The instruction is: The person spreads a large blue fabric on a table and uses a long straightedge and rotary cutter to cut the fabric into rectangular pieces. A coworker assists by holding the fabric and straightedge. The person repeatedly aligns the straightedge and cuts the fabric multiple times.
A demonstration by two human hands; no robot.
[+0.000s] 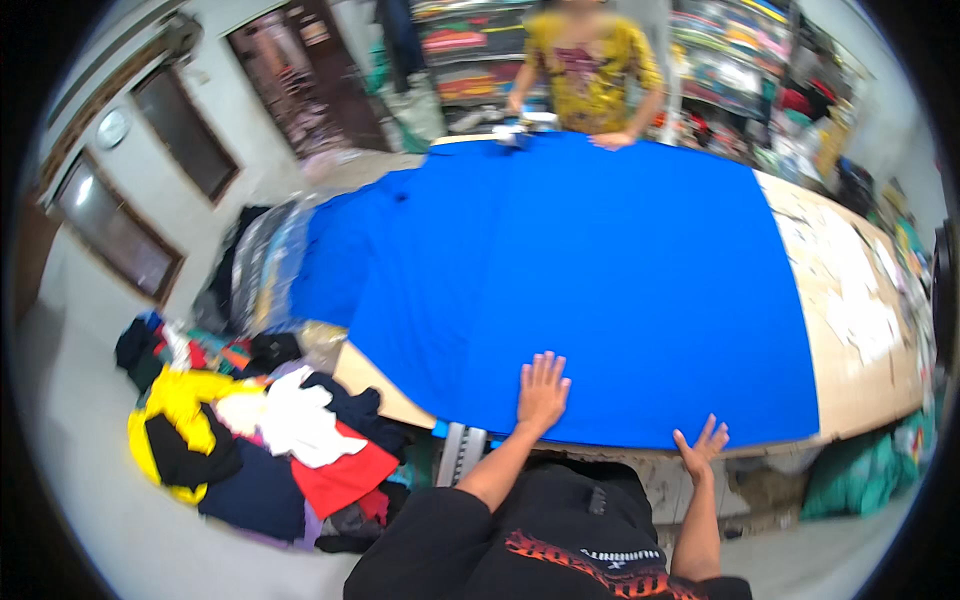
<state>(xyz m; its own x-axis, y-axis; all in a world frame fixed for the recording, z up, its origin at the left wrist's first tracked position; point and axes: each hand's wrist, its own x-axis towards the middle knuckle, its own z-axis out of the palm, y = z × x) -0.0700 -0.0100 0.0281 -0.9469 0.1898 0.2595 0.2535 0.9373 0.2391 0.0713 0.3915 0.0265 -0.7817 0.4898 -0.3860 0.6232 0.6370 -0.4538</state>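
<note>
One table [880, 385] lies under one blue cloth [620, 260], bare at the cloth's right end and in a strip at its near left corner. The cloth's long axis runs left to right across the wearer's front, and nearly all of it lies beyond the fingers, away from the body.

Two blocks of shelves [480, 85] stand behind the cloth's far edge, one co-worker [590, 75] before them. One heap of clothes [260, 440] sits off the cloth's near left corner, its pieces too tangled to count; plastic-wrapped bundles [268, 260], also uncountable, lie against its left end. One green sack [850, 475] is below its near right corner; white scraps [862, 300] overlap past its right end, so I cannot count them.

Of the wearer's two hands, the left hand [543, 395] lies flat on the cloth, in from the near edge, fingers extended, gripping nothing. The right hand [702, 448] is at the near edge, thumb and fingers spread, with nothing visibly held; whether its palm presses down I cannot tell. The left reaches nearer the cloth's middle, the right nearer its right end.

One small device [512, 133], blurred, stands at the far edge beside a co-worker's hand.
</note>
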